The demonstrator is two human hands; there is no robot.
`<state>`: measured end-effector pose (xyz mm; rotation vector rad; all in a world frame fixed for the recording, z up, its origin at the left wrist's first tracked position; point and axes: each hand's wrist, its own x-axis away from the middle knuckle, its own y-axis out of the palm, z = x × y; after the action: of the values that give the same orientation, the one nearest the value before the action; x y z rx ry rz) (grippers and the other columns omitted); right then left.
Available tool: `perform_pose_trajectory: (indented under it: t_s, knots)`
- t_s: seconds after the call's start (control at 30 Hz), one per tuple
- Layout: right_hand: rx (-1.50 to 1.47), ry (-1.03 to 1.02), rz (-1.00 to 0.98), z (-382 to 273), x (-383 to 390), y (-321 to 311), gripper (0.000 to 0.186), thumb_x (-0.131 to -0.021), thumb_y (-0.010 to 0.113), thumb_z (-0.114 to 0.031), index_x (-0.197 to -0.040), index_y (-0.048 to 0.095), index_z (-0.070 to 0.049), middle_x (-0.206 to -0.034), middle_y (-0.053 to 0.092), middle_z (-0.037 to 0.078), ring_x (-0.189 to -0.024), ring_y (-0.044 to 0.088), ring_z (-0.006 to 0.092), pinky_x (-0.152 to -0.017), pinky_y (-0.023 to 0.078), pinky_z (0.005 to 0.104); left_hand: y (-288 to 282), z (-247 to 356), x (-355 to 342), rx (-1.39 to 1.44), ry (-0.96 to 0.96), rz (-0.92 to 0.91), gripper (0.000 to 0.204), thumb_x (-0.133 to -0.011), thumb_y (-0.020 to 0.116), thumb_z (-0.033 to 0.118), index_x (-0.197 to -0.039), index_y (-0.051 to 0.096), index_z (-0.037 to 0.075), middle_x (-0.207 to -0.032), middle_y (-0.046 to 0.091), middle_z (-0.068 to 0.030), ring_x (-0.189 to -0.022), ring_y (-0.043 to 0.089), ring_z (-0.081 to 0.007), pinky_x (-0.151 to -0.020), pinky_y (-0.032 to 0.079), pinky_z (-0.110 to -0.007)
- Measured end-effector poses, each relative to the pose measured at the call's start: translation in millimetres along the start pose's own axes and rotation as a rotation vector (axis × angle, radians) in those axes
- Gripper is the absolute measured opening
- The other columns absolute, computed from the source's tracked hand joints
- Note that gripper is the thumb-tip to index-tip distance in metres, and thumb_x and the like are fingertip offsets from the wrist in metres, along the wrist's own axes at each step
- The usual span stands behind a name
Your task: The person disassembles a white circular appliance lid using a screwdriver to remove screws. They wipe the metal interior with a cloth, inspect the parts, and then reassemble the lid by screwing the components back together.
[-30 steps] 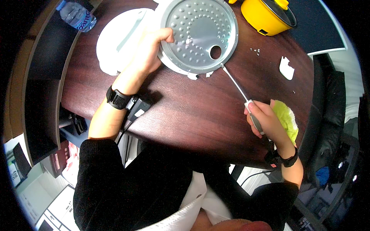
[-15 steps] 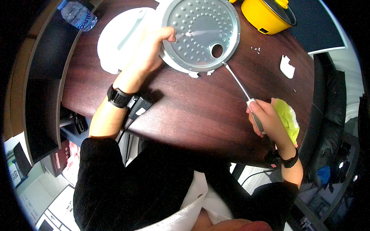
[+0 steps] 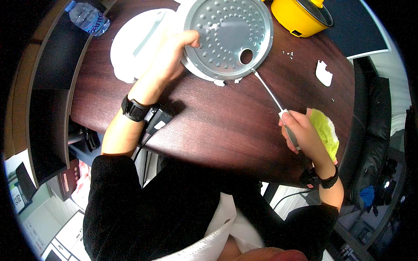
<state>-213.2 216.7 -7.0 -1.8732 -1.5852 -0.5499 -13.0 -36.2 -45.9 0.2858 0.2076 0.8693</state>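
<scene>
A round silvery metal plate with rows of raised dimples and one large hole near its lower right rim lies tilted over a white part. My left hand grips its left edge, the thumb bent over the metal and the other fingers mostly hidden. In my right hand is a screwdriver with a long thin shaft and a grey and white handle. Its tip meets the plate's lower right rim, just below the hole. Small white broken pieces lie by the plate's lower edge.
Left of the plate sits a white rounded cover. A yellow pot stands at the far right, near a flat white shard and small crumbs. A green cloth lies beside my right wrist. A water bottle is far left.
The metal plate has shifted very slightly to the right. Both hands keep their holds, and the screwdriver tip stays at the rim.
</scene>
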Motion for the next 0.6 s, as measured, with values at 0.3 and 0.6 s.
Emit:
perform_pose_trajectory:
  t_s: [0.3,0.6]
  knots:
    - [-0.005,-0.032,0.017,2,-1,4,0.031,-0.096,0.041,-0.031,-0.084,0.047,-0.003,-0.054,0.043,0.000,-0.033,0.039,0.0089,-0.029,0.028,0.0240,4,4,2,0.010,0.014,-0.030,0.003,-0.069,0.053,0.001,-0.069,0.055,0.000,-0.067,0.055,-0.0021,-0.060,0.053,-0.0099,-0.056,0.044,-0.024]
    - [0.092,0.040,0.019,-1,-1,6,0.033,-0.094,0.043,-0.035,-0.084,0.048,-0.004,-0.055,0.050,0.005,-0.034,0.044,0.0150,-0.032,0.032,0.0267,11,5,9,-0.079,0.058,-0.029,0.005,-0.070,0.052,0.001,-0.065,0.055,0.002,-0.063,0.053,0.0010,-0.057,0.049,-0.0068,-0.053,0.039,-0.023]
